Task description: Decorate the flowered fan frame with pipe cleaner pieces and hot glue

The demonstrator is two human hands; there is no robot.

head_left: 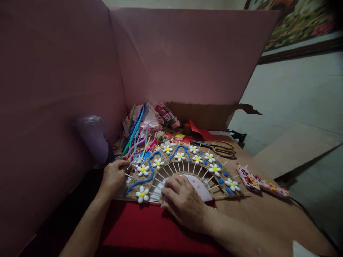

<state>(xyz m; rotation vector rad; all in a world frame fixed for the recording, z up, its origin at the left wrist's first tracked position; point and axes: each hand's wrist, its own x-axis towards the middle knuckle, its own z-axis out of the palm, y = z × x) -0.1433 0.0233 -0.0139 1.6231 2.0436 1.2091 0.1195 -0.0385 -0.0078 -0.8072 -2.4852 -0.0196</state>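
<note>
A half-round fan (171, 165) of thin sticks wound with brown twine lies in front of me. White flowers with yellow centres, wavy blue strips and small blue ovals decorate its band. My right hand (184, 201) rests over the fan's inner middle, its fingers curled on the inner part beside a pale, pink-spotted half-round panel (199, 187). At the fan's left edge is my left hand (114, 176), fingers drawn together near a stick tip and the ends of some pipe cleaners (136, 125). Whatever its fingertips pinch is hidden.
Behind the fan lie scissors (222, 148), a twine ball (160, 136), red paper (200, 131) and craft scraps. A flower-patterned glue gun (259, 182) with a cord is at the right. A wrapped purple roll (95, 139) leans left. Pink boards (187, 57) enclose the back and left.
</note>
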